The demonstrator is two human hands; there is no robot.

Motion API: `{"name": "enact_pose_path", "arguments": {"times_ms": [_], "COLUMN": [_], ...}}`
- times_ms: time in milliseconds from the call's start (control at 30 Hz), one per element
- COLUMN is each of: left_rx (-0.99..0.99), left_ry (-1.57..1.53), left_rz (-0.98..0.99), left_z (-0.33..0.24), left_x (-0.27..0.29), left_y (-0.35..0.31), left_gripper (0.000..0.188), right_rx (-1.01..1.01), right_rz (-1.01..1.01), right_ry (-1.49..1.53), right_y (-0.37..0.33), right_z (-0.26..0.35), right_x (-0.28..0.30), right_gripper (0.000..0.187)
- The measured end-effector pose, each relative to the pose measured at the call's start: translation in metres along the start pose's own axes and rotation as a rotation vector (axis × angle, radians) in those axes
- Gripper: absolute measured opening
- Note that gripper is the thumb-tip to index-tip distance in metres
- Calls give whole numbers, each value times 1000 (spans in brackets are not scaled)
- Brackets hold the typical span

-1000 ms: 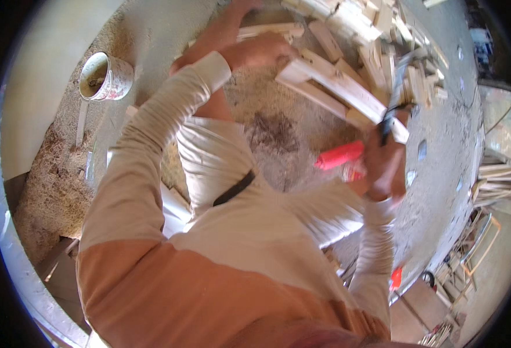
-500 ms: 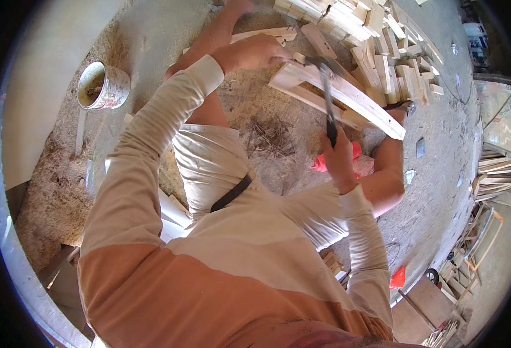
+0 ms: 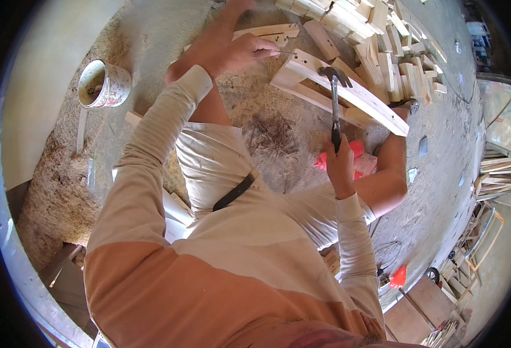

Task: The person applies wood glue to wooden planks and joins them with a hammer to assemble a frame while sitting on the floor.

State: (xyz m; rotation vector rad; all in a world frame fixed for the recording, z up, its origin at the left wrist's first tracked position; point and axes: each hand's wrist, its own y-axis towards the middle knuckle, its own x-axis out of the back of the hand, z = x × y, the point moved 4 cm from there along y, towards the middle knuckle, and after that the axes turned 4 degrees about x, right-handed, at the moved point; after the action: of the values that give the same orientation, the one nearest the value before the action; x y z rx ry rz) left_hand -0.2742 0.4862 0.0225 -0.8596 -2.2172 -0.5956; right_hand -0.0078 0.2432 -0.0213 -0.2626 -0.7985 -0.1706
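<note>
In the head view, my right hand (image 3: 340, 167) grips the dark handle of a claw hammer (image 3: 335, 104). Its metal head appears over the upper board of a pale wooden frame (image 3: 371, 104), whether touching I cannot tell. My left hand (image 3: 241, 53) is closed in a pinch on a thin nail (image 3: 284, 52), which points at the frame's far left end. Dark spots mark the board near that end. The frame slants across the floor, its near right end beside my right leg.
Many cut wood blocks (image 3: 383, 52) are heaped at the far right. Another pale board (image 3: 273, 32) lies beyond my left hand. A speckled bucket (image 3: 107, 86) stands at the left. Red plastic (image 3: 355, 149) lies by my right knee, and scattered nails or splinters (image 3: 274, 136) cover the floor between my legs.
The hammer head has shifted right, away from the frame's far end, and now shows sharply. My left hand has drawn back to the left, with the nail in view between its fingers.
</note>
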Motion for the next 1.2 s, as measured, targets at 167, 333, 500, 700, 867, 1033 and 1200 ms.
{"name": "enact_pose_path", "arguments": {"times_ms": [167,333,500,700,867,1033,1200], "left_rx": [29,-16,-58,-167,-104,-257,-119], "left_ry": [42,-12,75,145,220,374,357], "left_rz": [89,105,132,4,68,2,113], "left_z": [22,40,34,43,42,29,41], "left_x": [-11,-26,-23,-24,-31,-4,-14], "left_y": [5,14,17,10,14,21,17], "left_gripper": [26,27,27,25,28,33,33], "right_rx": [-74,78,114,789,814,68,354], "right_rz": [24,-55,-185,-747,-560,129,-139], "right_ry": [107,82,-35,471,629,-78,15], "right_y": [2,5,23,-12,-4,19,9], "right_z": [0,10,62,207,199,48,144], "right_x": [-7,1,63,228,171,11,94], "right_gripper": [33,27,27,26,19,16,20]}}
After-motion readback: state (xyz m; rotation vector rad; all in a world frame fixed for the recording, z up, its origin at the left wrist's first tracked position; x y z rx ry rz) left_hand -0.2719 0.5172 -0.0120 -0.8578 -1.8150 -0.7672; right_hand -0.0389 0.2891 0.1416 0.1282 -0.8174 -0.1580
